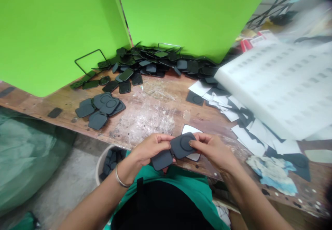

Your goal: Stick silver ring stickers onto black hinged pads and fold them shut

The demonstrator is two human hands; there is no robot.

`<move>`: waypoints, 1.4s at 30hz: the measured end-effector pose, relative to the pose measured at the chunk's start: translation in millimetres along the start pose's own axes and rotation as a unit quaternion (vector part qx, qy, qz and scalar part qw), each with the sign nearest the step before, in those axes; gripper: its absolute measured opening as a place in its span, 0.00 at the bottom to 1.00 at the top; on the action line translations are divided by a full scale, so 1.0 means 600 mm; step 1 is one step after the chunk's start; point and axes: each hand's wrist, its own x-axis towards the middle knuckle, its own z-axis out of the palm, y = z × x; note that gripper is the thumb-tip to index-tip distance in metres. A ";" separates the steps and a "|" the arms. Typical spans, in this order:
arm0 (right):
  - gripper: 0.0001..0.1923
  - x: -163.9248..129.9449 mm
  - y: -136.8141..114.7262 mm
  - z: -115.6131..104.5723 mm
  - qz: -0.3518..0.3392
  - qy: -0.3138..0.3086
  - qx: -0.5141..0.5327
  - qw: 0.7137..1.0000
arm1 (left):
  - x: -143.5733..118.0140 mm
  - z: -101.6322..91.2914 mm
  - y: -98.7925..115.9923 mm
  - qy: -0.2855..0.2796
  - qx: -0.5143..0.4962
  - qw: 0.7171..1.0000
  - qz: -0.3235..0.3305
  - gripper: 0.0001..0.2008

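- A worn wooden workbench (155,95), its top scuffed and smeared with pale residue, is seen set against bright green panels.
- A large heap of dark grey, rounded-square flat pads (158,62) is piled along the back edge of the bench.
- A smaller cluster of the same grey pads (100,108), some marked with a ring, is laid near the left front edge.
- Scattered white paper backings (243,119), mixed with black pieces, are spread across the right side.
- A white foam tray with rows of slots (280,84) is rested over those papers.
- A crumpled blue-and-white rag (275,173) is left by the right front edge.
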 end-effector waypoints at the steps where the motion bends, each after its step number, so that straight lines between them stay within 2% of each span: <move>1: 0.18 0.000 0.000 0.000 0.001 0.000 0.002 1.000 | 0.000 0.000 -0.001 0.003 -0.001 1.000 -0.002 0.24; 7: 0.17 -0.003 -0.005 0.006 -0.015 0.007 -0.007 1.000 | 0.001 0.001 -0.005 0.024 -0.015 1.000 -0.004 0.26; 14: 0.15 -0.008 -0.010 0.013 -0.065 0.034 -0.055 0.996 | -0.001 0.002 -0.004 0.036 -0.012 0.999 0.013 0.25; 22: 0.14 -0.008 0.008 0.020 -0.120 0.085 -0.099 0.984 | 0.000 0.004 -0.011 0.048 0.007 0.998 0.047 0.23; 28: 0.14 -0.009 0.016 0.026 -0.132 0.107 -0.129 0.977 | 0.003 0.002 -0.017 0.059 0.026 0.996 0.054 0.23; 42: 0.14 -0.012 0.027 0.032 -0.161 0.126 -0.205 0.957 | -0.004 0.003 -0.020 0.035 0.032 0.996 0.074 0.23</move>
